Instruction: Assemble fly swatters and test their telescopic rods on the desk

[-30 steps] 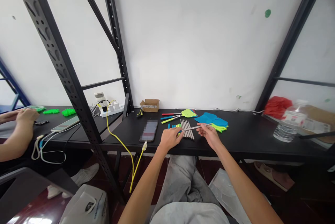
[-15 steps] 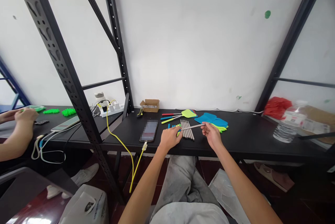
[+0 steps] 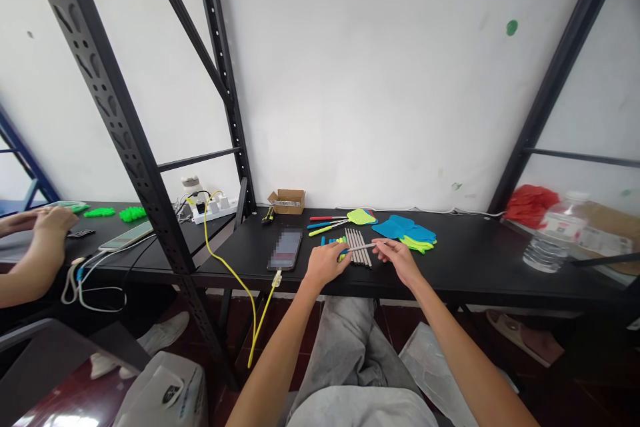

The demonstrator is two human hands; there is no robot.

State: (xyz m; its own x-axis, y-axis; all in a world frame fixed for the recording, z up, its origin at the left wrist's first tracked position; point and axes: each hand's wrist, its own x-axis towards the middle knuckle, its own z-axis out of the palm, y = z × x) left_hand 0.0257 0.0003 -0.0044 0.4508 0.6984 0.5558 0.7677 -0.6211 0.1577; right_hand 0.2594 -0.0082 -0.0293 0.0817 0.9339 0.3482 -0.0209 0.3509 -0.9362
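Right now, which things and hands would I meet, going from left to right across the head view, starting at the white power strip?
White power strip, phone, left hand, row of silver rods, right hand, water bottle.

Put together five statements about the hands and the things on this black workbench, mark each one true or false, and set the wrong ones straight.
1. A silvery rod spans from the left hand to the right hand. True.
2. The smartphone lies to the right of the row of rods. False: the smartphone lies to the left of the row of rods.
3. The blue swatter heads lie closer to the wall than the loose yellow-green swatter heads. True.
4. The cable at the smartphone is red. False: the cable is yellow.
5. The small open cardboard box sits near the wall. True.
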